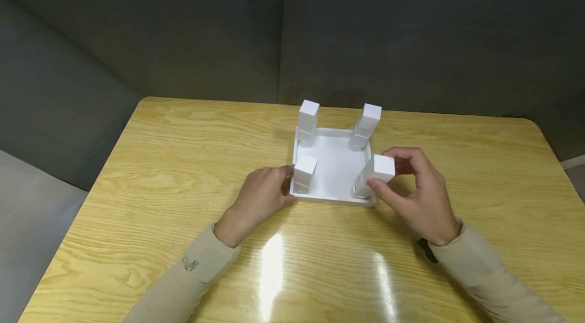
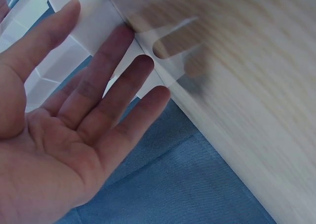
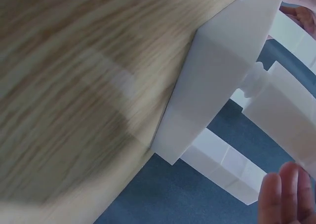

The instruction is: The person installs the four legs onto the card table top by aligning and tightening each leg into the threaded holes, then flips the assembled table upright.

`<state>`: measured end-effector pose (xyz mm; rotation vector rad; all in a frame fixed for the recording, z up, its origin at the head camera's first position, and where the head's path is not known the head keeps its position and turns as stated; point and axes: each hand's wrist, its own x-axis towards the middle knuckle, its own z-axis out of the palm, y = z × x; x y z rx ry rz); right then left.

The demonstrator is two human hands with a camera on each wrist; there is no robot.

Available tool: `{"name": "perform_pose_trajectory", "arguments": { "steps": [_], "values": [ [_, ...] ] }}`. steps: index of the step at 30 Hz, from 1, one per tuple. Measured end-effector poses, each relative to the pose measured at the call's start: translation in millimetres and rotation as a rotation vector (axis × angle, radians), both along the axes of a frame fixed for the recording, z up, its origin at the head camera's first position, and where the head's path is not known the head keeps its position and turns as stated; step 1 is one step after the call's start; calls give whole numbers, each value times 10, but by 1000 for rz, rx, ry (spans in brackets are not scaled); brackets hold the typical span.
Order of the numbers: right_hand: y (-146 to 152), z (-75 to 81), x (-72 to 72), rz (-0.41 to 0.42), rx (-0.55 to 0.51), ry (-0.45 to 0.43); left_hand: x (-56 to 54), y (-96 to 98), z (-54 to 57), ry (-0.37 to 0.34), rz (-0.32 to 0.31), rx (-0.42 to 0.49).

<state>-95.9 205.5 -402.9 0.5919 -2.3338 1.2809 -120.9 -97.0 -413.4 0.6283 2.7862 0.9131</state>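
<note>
- Right hand [image 1: 420, 196] is on the near right post of the white tray [image 1: 335, 170]. Thumb and fingers pinch the top block [image 1: 383, 167] from the right, thumb on its near face.
- That block sits tilted at the top of the near right post [image 1: 365, 183], so the post leans left to right, not plumb. In the right wrist view the block [image 3: 222, 71] fills the frame, with a round peg joint visible beside it; a fingertip [image 3: 289, 194] shows at the lower edge.
- Left hand [image 1: 265, 198] rests at the tray's near left corner, knuckles up, fingers against the rim just beside the near left post [image 1: 303, 173]. It grips nothing that I can see. The left wrist view shows its fingers [image 2: 106, 86] straight and spread, a flat open palm.
- The tray lies just behind the table's [image 1: 160, 160] middle, between the two hands. The far left post [image 1: 308, 121] and far right post [image 1: 367, 125] stand upright at its far corners, untouched.
- Key relation: the block lies directly left of the right hand and is already in its fingers, while the left hand is well apart from it on the tray's other side. The post's long axis runs up from the tray's near right corner, so the right hand is the nearer one by far.
</note>
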Motion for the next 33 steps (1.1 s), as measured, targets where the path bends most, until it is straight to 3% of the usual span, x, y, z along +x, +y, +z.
{"name": "perform_pose_trajectory", "arguments": {
  "steps": [8, 14, 33],
  "values": [
    [32, -8, -17, 15, 52, 84, 9, -2, 4, -2, 9, -3],
    [43, -24, -29, 8, 25, 144, 14, -2, -6, -7, 16, 0],
    [70, 39, -10, 48, 10, 11, 11, -15, 10, -13, 18, 0]
  ]
}}
